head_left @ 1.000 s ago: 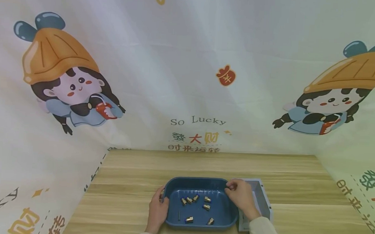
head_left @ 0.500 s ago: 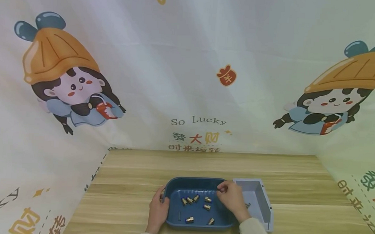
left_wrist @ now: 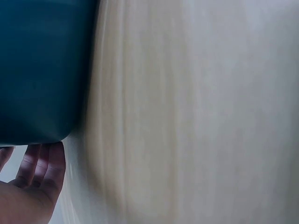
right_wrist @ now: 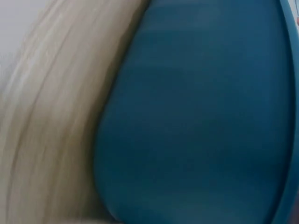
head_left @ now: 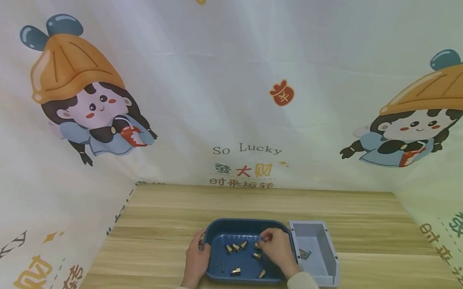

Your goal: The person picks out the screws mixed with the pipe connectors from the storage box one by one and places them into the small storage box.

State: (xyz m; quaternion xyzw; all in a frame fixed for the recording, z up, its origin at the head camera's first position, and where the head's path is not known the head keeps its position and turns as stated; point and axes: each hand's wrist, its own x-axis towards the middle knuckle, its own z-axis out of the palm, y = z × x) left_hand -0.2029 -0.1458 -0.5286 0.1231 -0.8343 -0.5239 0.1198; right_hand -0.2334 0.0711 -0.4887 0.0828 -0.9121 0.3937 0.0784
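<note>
My left hand (head_left: pixel 197 258) grips the left wall of a blue plastic tray (head_left: pixel 248 281), thumb near the rim and fingers outside. In the left wrist view, the left fingers (left_wrist: pixel 51 168) lie against the tray's outer side. Several brass pneumatic fittings (head_left: pixel 235 272) with blue collars lie in the tray, along with a thin dark screw or pin (head_left: pixel 223 266). My right hand (head_left: pixel 280 249) reaches over the tray's right side, bent fingertips right at a fitting (head_left: pixel 256 246). Whether they pinch anything is too small to tell. The right wrist view shows only the tray's outer wall (right_wrist: pixel 196 112) and tabletop.
A light grey open bin (head_left: pixel 330 250) stands close against the tray's right side. Several small metal screws (head_left: pixel 305 254) lie in it. Both stand on a wood-grain table (head_left: pixel 152 227), with printed cloth walls (head_left: pixel 249 110) behind and to the sides.
My right hand has moved left and slightly down, from the tray's right rim beside the bin to a fitting inside the tray, uncovering the bin's screws. My left hand stays on the tray.
</note>
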